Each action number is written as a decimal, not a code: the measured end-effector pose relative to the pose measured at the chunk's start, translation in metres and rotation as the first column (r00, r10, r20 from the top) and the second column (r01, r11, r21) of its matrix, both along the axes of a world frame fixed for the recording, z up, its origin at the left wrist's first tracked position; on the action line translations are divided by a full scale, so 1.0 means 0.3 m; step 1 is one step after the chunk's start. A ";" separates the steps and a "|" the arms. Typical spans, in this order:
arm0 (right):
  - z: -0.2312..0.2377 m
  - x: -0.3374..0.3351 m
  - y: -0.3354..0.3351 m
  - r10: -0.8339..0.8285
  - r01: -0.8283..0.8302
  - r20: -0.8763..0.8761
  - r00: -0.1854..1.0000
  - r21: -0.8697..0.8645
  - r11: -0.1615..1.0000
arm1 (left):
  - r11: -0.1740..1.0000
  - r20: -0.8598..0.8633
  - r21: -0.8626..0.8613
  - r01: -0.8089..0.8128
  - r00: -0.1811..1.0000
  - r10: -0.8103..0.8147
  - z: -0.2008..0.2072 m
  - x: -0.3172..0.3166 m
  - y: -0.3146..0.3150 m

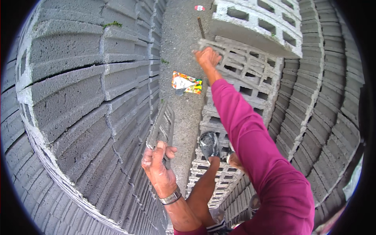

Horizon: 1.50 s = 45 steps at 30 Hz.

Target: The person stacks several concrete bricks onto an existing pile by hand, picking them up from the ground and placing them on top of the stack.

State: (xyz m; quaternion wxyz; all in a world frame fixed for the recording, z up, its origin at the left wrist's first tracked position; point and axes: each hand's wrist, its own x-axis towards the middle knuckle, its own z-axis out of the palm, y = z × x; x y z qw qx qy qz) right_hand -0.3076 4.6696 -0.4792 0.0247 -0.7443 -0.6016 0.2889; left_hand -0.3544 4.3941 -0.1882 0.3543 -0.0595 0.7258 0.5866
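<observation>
My right hand (208, 58) reaches far forward, its fingers curled over the left end of a grey hollow concrete block (250, 64). That block rests on a row of similar blocks, its cavities facing up. My left hand (159, 169) is raised nearer to me, beside the left stack, its fingers loosely curled and dusted pale. I see nothing in it. Just beyond its fingers, a narrow grey block-like piece (163, 123) stands close to the left stack; whether the fingers touch it I cannot tell. A metal-band watch (171, 196) is on my left wrist.
Tall stacks of concrete blocks rise on the left (74, 98) and the right (325, 90). Another hollow block (256, 29) sits higher at the far right. A colourful wrapper (186, 83) and a thin rod (201, 27) lie on the paved strip. My dark clog (209, 145) stands on blocks.
</observation>
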 end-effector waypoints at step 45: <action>2.790 1.005 0.309 0.277 0.010 -0.751 0.599 0.352 0.936 | 0.514 -0.160 -0.299 -0.804 0.573 0.804 1.270 0.410 -1.723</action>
